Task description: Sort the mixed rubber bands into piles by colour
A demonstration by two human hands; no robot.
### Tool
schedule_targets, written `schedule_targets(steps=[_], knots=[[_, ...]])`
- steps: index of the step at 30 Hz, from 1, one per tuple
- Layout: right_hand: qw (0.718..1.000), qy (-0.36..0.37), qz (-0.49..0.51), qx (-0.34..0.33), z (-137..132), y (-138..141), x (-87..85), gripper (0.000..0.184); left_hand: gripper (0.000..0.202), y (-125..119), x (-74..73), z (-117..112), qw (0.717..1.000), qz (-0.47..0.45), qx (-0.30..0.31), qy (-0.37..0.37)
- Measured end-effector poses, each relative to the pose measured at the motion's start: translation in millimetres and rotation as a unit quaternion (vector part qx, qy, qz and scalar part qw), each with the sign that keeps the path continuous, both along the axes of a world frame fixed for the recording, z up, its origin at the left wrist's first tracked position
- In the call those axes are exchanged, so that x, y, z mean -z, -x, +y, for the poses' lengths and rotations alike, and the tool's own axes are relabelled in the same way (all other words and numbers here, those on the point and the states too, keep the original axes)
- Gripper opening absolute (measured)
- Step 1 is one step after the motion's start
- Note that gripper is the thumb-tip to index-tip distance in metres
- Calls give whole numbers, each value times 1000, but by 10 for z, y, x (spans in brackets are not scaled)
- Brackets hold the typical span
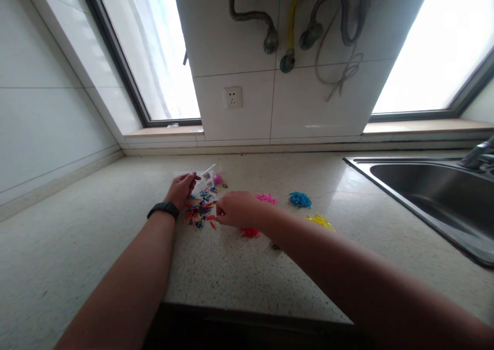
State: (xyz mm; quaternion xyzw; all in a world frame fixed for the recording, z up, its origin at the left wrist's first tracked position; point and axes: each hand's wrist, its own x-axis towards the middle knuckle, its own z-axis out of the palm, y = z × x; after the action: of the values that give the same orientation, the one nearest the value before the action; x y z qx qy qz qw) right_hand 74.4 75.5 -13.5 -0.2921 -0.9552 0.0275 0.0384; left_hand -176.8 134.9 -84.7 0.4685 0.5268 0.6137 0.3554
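Note:
A mixed heap of small coloured pieces (198, 208) lies on the countertop between my hands; their exact kind is too small to tell. My left hand (184, 188), with a dark band on the wrist, is closed at the heap's far left, fingertips at the edge of a clear plastic bag (208, 177). Over the heap's right side, my right hand (237, 208) is pinched, its fingertips by a small red piece (210, 217). Whatever sits inside that pinch is hidden. Partly under the right forearm are a red pile (250, 232) and a pink pile (266, 199).
Farther right lie a blue pile (300, 199) and a yellow pile (320, 221). A few dark pieces (275, 247) show beside my right forearm. A pink round item (218, 178) is at the bag. The steel sink (386, 190) borders the counter's right side.

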Motion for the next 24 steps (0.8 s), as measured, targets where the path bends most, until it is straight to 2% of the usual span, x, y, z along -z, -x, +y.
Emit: schedule_targets(steps=[3, 6, 12, 18, 21, 24], knots=[[1000, -5, -20, -7, -70, 116, 58, 36, 39, -5, -5, 10, 1000, 2, 3, 3], [999, -10, -36, -5, -133, 166, 85, 31, 40, 1, -3, 26, 1000, 8, 4, 7], [999, -12, -31, 0, -158, 63, 43, 26, 40, -14, -9, 26, 1000, 17, 5, 3], [993, 75, 90, 27, -74, -390, -30, 17, 41, -54, -40, -12, 1000, 20, 7, 1], [973, 143, 176, 30, -59, -720, -93, 15, 42, -44, -30, -10, 1000, 25, 9, 6], [943, 207, 257, 48, -59, -1020, -162, 18, 42, -19, -4, 5, 1000, 29, 11, 5]])
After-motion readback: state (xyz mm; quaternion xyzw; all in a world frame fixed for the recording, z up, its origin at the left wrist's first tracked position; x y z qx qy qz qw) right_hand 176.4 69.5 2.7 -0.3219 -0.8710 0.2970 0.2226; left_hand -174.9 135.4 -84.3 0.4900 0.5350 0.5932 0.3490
